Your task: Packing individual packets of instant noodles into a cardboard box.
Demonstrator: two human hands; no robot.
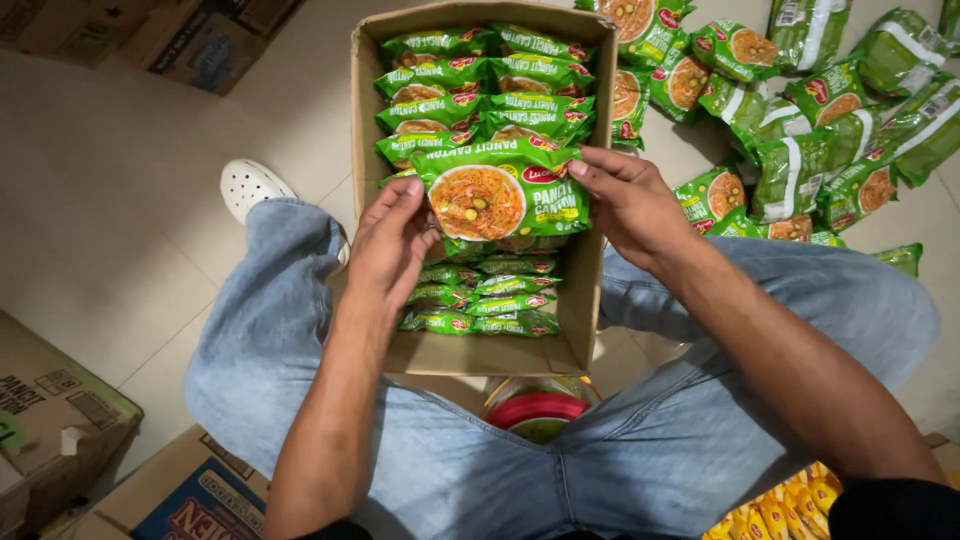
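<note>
Left hand [388, 245] and right hand [632, 205] holding flat green plastic noodle packet [503, 195] face-up over open brown cardboard box [578, 300], box sitting between knees on pale tiled floor [120, 220].

Fingers pinching packet at 9 and 3 o'clock edges, thumbs on top.

Rows of matching green packets [480, 85] standing on edge inside box, filling it from 12 o'clock.

Risks: slick wrapper slipping from light edge grip; packet landing flat, jamming across rows; pressing down crushing brittle noodles.

Loose pile of green packets [820, 120] lying on floor at 2 o'clock.
</note>
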